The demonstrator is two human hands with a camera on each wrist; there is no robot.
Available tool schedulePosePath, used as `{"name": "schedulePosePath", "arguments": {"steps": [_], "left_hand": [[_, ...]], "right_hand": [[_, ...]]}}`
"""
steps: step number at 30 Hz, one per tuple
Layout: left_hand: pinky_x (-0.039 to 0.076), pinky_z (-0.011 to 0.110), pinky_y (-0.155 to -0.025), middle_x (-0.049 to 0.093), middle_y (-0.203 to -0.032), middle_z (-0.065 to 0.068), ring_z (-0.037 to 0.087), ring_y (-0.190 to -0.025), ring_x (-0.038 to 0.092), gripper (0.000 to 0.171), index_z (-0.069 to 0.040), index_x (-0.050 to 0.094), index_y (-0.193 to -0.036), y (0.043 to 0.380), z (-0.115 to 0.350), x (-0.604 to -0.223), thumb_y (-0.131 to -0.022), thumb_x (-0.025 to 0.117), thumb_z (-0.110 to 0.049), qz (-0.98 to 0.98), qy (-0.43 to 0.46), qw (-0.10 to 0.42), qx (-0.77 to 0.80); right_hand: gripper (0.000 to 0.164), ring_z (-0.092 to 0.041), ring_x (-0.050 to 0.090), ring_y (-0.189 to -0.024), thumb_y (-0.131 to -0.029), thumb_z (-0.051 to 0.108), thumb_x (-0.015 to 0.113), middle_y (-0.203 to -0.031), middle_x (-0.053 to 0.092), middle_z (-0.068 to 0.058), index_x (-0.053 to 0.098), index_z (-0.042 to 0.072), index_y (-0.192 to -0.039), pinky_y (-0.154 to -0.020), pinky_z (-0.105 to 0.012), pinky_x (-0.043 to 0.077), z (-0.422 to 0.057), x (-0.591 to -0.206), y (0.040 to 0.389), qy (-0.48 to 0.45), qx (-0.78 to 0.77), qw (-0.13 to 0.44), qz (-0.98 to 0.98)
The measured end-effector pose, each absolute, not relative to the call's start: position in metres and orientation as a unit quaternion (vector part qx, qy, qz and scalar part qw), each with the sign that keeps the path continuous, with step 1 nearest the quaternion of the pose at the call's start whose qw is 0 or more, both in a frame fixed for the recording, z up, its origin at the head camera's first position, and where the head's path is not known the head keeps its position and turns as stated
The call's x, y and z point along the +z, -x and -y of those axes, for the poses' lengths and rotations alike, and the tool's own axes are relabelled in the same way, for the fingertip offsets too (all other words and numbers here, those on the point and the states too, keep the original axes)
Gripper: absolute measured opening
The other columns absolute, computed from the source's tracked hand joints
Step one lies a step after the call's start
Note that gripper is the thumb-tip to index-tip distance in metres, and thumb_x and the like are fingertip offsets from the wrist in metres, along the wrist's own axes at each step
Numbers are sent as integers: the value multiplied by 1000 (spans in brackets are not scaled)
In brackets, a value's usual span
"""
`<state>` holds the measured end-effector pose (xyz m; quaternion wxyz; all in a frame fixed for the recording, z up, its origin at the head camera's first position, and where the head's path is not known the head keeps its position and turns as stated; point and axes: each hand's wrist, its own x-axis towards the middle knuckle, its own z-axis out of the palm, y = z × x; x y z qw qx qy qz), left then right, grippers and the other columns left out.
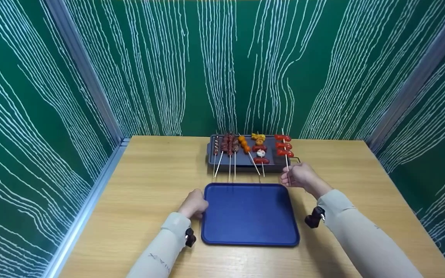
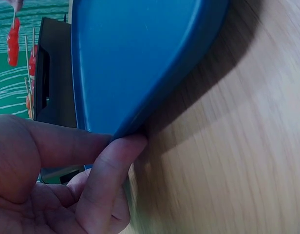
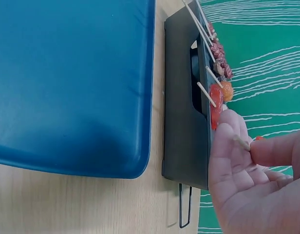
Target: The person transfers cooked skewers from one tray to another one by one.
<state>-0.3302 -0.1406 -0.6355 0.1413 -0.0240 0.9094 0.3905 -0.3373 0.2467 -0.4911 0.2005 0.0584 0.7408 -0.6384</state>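
White-streaked green walls (image 1: 222, 77) enclosed a wood-grain table (image 1: 141, 173). The left hand (image 1: 194, 203) pinched the blue tray (image 1: 250, 214) at nine o'clock; uneven pulling might tip it. At the grill's (image 1: 243, 168) three o'clock stood the sausage skewer (image 1: 284, 146), pinched low by the right hand (image 1: 301, 175); poor leverage might let it roll. Its three red pieces looked glossy.

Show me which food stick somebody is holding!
It's the skewer with three red pieces, farthest right in the head view: the right hand pinches it, while no hand holds the other skewers.
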Motion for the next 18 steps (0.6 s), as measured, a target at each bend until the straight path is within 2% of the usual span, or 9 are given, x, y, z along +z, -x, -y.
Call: {"name": "schedulePosePath", "arguments": {"steps": [4,11,18], "left_hand": [[60,33,-39,47,-57,-3,14,-39,62,35,-22,37,-59,329,141,-635,-81,46,5,-906,22,139,400],[61,37,-40,58,-62,7,18,-40,64,30,-19,43,-63,328,141,-634,-80,46,6,-897,21,136,420],[61,37,-40,61,-66,10,18,-40,64,26,-16,47,-66,330,141,-634,-81,47,6,-899,25,137,415]], "right_hand": [[19,-12,69,-71,-101,-7,42,-78,72,1,54,-1,-113,-70,-25,64,-247,-490,334,-59,-631,198,-748],[19,-12,69,-73,-103,-5,41,-79,72,0,56,-3,-115,-70,-25,63,-249,-487,329,-54,-619,196,-759],[19,-12,67,-70,-103,-6,41,-78,71,-1,56,0,-110,-68,-26,63,-248,-490,325,-49,-626,195,-754]]}}
